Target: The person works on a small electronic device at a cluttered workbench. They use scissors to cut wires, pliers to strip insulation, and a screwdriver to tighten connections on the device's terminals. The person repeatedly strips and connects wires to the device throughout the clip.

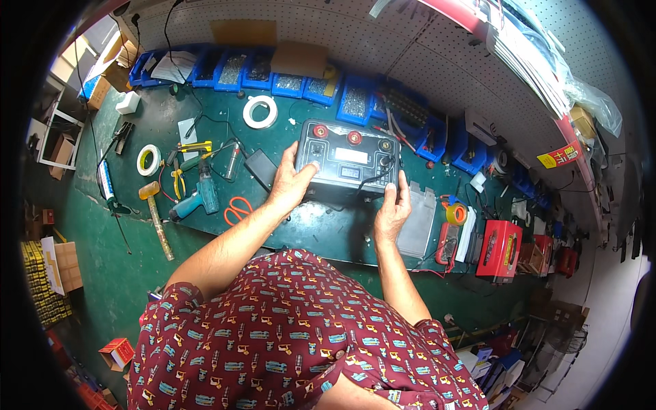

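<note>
A black battery box [346, 181] with red and black terminal knobs [354, 138], a white label and a small display [350, 173] is at the middle of the green workbench [307, 229]. A black cable [374, 179] runs across its top panel at the right. My left hand [292, 183] grips the box's left side, its thumb lying on the top panel. At the near right corner my right hand [393, 213] holds the box, thumb at the front edge and fingers along the side. The undersides of both hands' fingers are partly hidden.
Left lie a teal cordless drill [199, 197], yellow-handled pliers [179, 183], a mallet [156, 220], red-handled scissors [237, 209] and tape rolls [260, 112]. Blue parts bins [231, 71] line the back. A grey panel [417, 222], a multimeter [447, 243] and a red case [499, 250] are right.
</note>
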`<action>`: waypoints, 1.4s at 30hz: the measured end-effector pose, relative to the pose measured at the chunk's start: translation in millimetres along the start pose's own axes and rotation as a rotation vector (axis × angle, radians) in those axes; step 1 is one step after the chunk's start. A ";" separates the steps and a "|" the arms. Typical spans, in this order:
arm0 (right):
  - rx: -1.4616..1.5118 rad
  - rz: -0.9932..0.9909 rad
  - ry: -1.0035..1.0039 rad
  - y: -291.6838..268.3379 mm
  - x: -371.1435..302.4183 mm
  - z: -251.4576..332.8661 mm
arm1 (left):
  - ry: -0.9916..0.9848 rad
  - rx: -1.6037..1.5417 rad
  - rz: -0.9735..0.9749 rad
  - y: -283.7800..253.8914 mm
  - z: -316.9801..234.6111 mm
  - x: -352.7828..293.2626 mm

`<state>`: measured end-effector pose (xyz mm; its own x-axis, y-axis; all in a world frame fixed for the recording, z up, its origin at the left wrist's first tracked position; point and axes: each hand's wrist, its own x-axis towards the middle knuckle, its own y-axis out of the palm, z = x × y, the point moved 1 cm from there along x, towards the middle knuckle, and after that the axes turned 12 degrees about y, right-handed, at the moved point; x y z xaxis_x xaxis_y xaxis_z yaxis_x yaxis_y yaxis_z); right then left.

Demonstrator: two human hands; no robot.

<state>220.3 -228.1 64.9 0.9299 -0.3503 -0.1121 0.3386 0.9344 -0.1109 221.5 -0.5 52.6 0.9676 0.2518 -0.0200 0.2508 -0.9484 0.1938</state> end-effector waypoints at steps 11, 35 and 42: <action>-0.009 -0.017 -0.012 1.2 0.2 -0.8 | -0.012 0.066 -0.013 -0.3 -0.3 1.1; 0.007 -0.011 -0.025 -0.2 1.4 -7.3 | 0.000 -0.107 0.063 -0.6 1.4 -7.5; -0.028 -0.033 -0.049 -0.1 1.7 -6.7 | -0.014 -0.060 0.109 -2.7 -5.1 -6.3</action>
<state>220.9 -229.2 58.1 0.9246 -0.3762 -0.0598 0.3653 0.9201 -0.1412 214.5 1.4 57.1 0.9894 0.1448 -0.0088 0.1423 -0.9566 0.2544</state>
